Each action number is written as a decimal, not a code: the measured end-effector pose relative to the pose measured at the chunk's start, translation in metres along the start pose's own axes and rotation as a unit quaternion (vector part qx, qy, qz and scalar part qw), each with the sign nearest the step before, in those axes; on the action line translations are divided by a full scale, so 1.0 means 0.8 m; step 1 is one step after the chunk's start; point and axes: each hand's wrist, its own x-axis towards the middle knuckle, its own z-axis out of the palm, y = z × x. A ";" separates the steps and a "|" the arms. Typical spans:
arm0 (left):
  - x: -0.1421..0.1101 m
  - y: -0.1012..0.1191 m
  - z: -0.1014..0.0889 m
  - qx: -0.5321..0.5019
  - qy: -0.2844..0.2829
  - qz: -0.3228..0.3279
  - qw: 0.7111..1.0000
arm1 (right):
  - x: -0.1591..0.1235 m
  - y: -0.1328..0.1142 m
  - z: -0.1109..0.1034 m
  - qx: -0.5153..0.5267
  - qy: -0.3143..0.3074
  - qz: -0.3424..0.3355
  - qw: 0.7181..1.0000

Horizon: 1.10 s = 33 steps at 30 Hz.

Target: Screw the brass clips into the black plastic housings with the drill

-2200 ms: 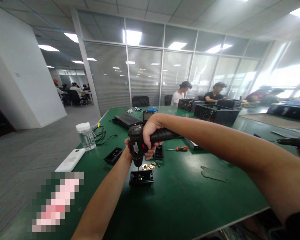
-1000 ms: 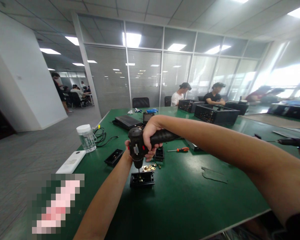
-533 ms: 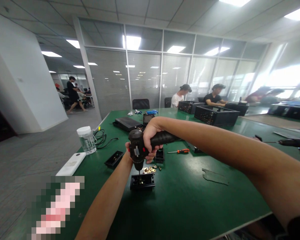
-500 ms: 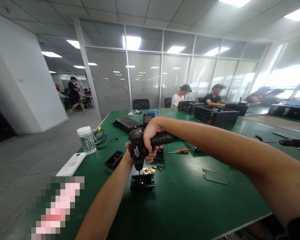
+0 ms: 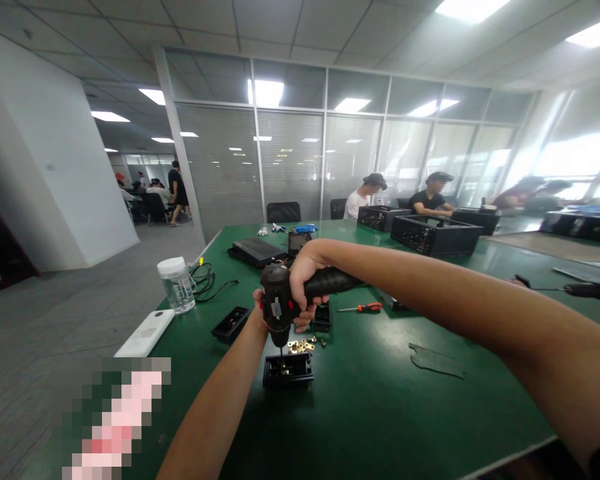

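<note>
A black power drill (image 5: 276, 300) points straight down, its bit reaching into a small black plastic box (image 5: 303, 379) on the table. My right hand (image 5: 304, 272) is wrapped over the drill's handle, which lies sideways. My left hand (image 5: 260, 312) is closed around the drill's body from behind, partly hidden by it. Small brass-coloured parts show inside the box under the bit. Just behind it lies a pile of brass pieces and screws (image 5: 301, 346). Two similar black boxes stand nearby, one to the left (image 5: 231, 325) and another behind the pile (image 5: 323, 317).
An orange-handled screwdriver (image 5: 367, 308) lies right of the drill. To the left are a clear jar (image 5: 177, 290), a white phone-like slab (image 5: 147, 333) and black cable (image 5: 209, 283). A thin dark plate (image 5: 435, 360) lies right. People sit beyond black cases (image 5: 435, 237); another drill (image 5: 587, 289) is at far right.
Both hands keep their hold on the drill, its bit still in the box. The view has shifted slightly. A person in the background has walked to the right.
</note>
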 end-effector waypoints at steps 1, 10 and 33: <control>0.000 0.002 0.001 0.007 -0.021 -0.016 1.000 | 0.000 0.000 0.000 0.001 0.000 0.000 1.000; 0.000 0.004 -0.005 0.002 -0.075 -0.033 0.997 | 0.002 0.000 0.000 0.003 0.006 -0.005 1.000; -0.001 -0.005 -0.032 -0.029 -0.075 -0.032 0.996 | -0.006 -0.003 0.013 -0.016 0.066 -0.006 0.998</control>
